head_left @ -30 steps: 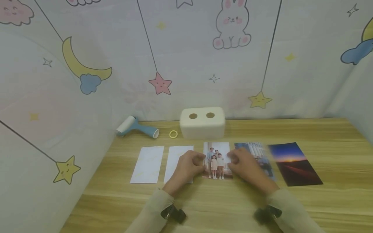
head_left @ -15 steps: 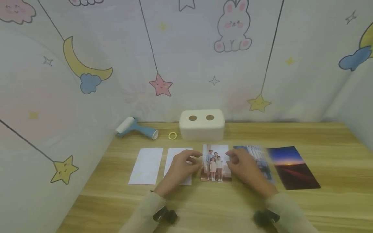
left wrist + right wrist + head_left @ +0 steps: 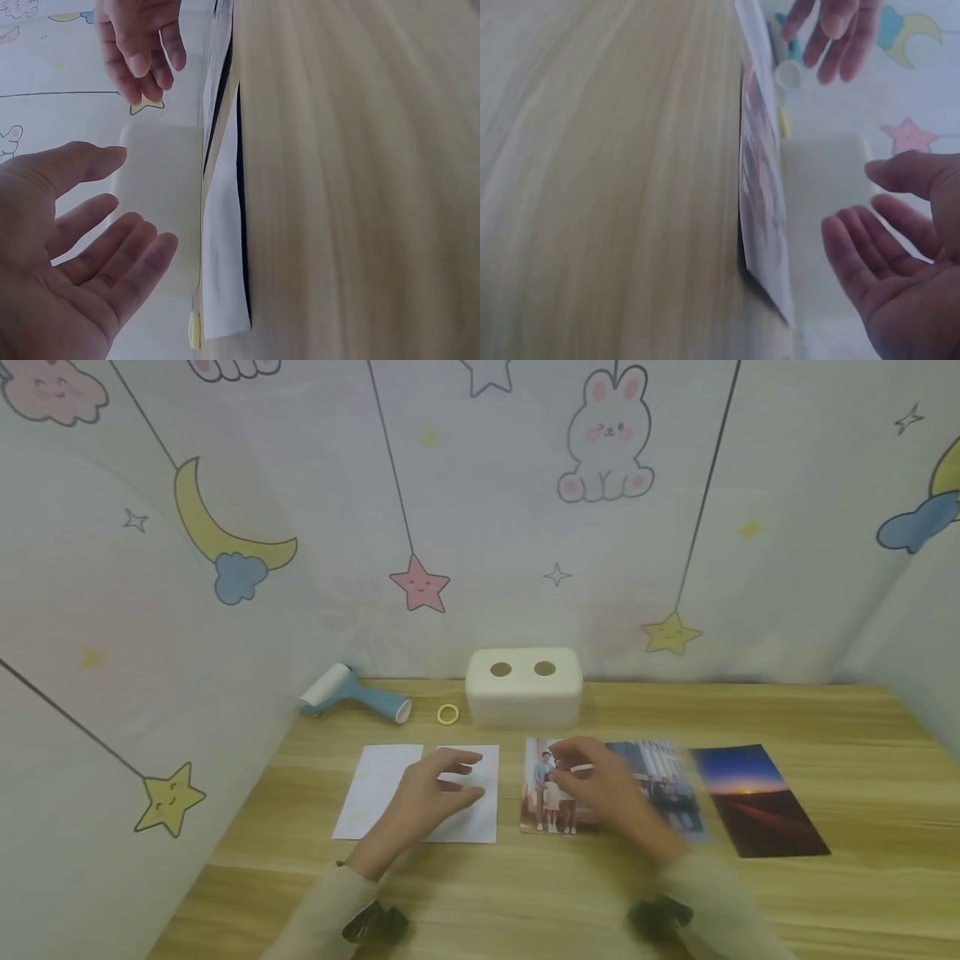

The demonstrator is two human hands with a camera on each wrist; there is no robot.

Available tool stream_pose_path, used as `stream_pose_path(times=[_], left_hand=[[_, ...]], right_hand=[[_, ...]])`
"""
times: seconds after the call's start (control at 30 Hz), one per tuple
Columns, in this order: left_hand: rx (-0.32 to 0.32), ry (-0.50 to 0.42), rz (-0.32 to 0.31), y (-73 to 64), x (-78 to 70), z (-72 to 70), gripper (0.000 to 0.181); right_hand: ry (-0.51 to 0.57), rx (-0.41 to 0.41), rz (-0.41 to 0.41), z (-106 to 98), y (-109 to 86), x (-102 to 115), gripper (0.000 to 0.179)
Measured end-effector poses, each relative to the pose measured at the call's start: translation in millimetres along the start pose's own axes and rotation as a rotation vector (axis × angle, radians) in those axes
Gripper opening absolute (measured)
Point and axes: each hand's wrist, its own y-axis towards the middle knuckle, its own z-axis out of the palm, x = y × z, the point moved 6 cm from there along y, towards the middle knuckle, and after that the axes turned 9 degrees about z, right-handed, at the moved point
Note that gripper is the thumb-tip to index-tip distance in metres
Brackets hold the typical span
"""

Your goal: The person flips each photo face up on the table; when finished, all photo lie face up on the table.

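My left hand (image 3: 427,793) hovers above the second white sheet (image 3: 480,802), its fingers loosely bent with nothing between them. In the left wrist view a gap shows between that hand (image 3: 90,247) and the sheet (image 3: 225,247). Over the family photo (image 3: 538,810) hangs my right hand (image 3: 603,785), hiding part of it. The right wrist view shows that hand (image 3: 900,262) holding nothing, apart from the photo (image 3: 761,187) on the table. Another white sheet (image 3: 375,785) lies at the left. To the right are a photo of people by columns (image 3: 667,785) and a sunset photo (image 3: 761,802).
Behind the row stands a white box (image 3: 523,702) with two round holes on top. A yellow ring (image 3: 447,715) and a blue-handled roller (image 3: 356,693) lie left of it. The wooden table (image 3: 525,893) meets a curtain with cartoon prints (image 3: 510,527) at the back.
My left hand has moved left, away from the family photo to above the second white sheet. The right hand has shifted left over the family photo. The sheets and photos keep their order.
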Motion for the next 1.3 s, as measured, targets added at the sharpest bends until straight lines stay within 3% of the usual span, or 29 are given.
stream_pose_path(times=[0.3, 0.47, 0.67, 1.03, 1.3], left_hand=[[0.022, 0.085, 0.045, -9.6, 10.5, -20.7, 0.047], [0.014, 0.103, 0.032, -15.3, 15.8, -28.4, 0.049], [0.059, 0.16, 0.05, -20.4, 17.8, -30.9, 0.051], [0.156, 0.229, 0.045, -25.0, 16.9, -32.8, 0.061], [0.208, 0.232, 0.02, -26.0, 20.0, -31.8, 0.063]], right_hand=[[0.042, 0.036, -0.005, 25, 12.5, 5, 0.032], [0.075, 0.07, 0.021, 36, 18.3, 5, 0.031], [0.058, 0.108, 0.089, 50, 21.3, 3, 0.029], [0.035, 0.156, 0.108, 68, 25.9, 7, 0.03], [0.014, 0.193, 0.143, 80, 24.7, 8, 0.027]])
